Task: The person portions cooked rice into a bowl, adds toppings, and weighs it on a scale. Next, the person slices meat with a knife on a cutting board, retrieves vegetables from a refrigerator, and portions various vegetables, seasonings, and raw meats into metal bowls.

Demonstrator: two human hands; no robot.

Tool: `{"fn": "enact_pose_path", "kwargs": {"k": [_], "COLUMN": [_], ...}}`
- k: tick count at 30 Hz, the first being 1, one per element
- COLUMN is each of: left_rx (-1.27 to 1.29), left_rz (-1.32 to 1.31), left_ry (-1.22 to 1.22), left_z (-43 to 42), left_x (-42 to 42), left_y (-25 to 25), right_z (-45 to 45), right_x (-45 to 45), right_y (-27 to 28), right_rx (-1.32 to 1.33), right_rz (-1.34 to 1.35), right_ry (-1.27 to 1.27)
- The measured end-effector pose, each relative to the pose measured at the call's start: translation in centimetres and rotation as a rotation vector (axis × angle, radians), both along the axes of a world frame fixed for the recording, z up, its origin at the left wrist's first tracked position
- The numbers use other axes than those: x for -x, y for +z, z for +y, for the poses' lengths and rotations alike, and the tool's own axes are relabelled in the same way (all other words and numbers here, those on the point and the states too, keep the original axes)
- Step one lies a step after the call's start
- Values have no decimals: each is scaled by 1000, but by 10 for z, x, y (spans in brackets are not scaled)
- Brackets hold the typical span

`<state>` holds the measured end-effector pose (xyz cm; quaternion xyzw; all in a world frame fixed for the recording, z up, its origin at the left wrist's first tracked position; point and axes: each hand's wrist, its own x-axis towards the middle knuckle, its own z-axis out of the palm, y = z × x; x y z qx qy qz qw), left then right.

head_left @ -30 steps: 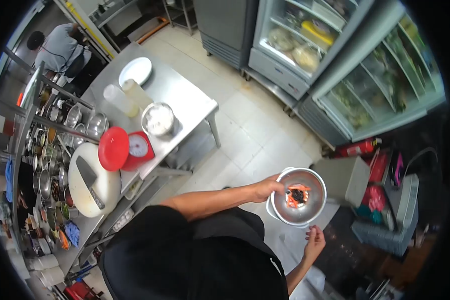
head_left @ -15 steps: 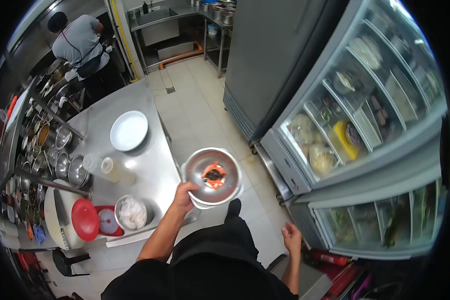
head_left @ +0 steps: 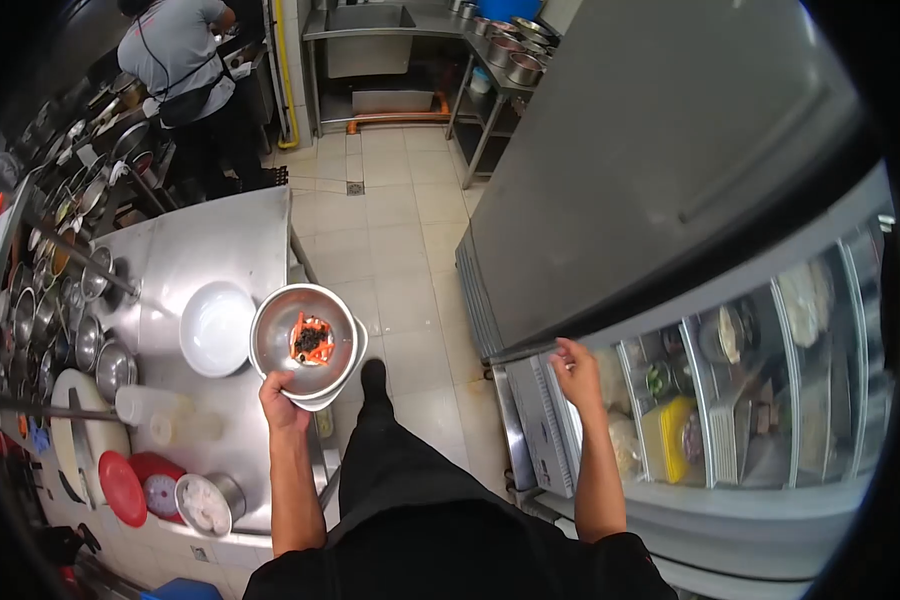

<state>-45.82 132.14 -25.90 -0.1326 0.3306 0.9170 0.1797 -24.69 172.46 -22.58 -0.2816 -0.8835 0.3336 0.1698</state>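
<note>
My left hand (head_left: 285, 398) grips the near rim of a steel mixing bowl (head_left: 340, 366), its thumb over the edge. A white dish with a handle-like tab shows under the steel bowl. Inside lie orange strips (head_left: 322, 352) that look like carrot, with dark pieces (head_left: 311, 338) among them. The held bowl is at the right edge of the steel table (head_left: 240, 225), just beside a wide white bowl (head_left: 202, 345); whether they touch I cannot tell. Out to the right, my right hand (head_left: 576, 372) is raised with fingers apart and nothing in it, in front of the glass-door fridge (head_left: 750, 440).
A tall grey cabinet (head_left: 620, 190) stands ahead on the right. On the table are squeeze bottles (head_left: 160, 425), a red scale (head_left: 158, 492) and a steel pot of white pieces (head_left: 210, 503). A co-worker (head_left: 175, 60) stands at the far left, and a sink (head_left: 368, 45) is ahead.
My left hand has carried the steel bowl left across the view, closer to the wide white bowl. My right hand has risen towards the fridge, and the view has shifted forward.
</note>
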Motion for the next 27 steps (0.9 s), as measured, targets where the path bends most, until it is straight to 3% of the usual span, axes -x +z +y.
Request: {"fn": "enact_pose_path", "kwargs": {"k": [3, 7, 11, 16, 20, 27], "left_rx": [20, 34, 14, 127, 97, 117], "left_rz": [-33, -31, -30, -32, 31, 3], "left_ry": [37, 29, -52, -43, -56, 13], "left_z": [28, 66, 121, 188, 229, 295], "left_x": [54, 160, 284, 432, 536, 649], "left_y": [-20, -44, -31, 11, 8, 29], "right_z": [18, 60, 96, 139, 175, 267], "right_x": [88, 194, 281, 367, 442, 666], "right_y": [-11, -35, -38, -32, -40, -75], "right_rx": [-97, 44, -53, 124, 219, 251], "right_rz": [-32, -266, -549, -560, -552, -370], "right_ry": [127, 74, 74, 3, -38, 185]}}
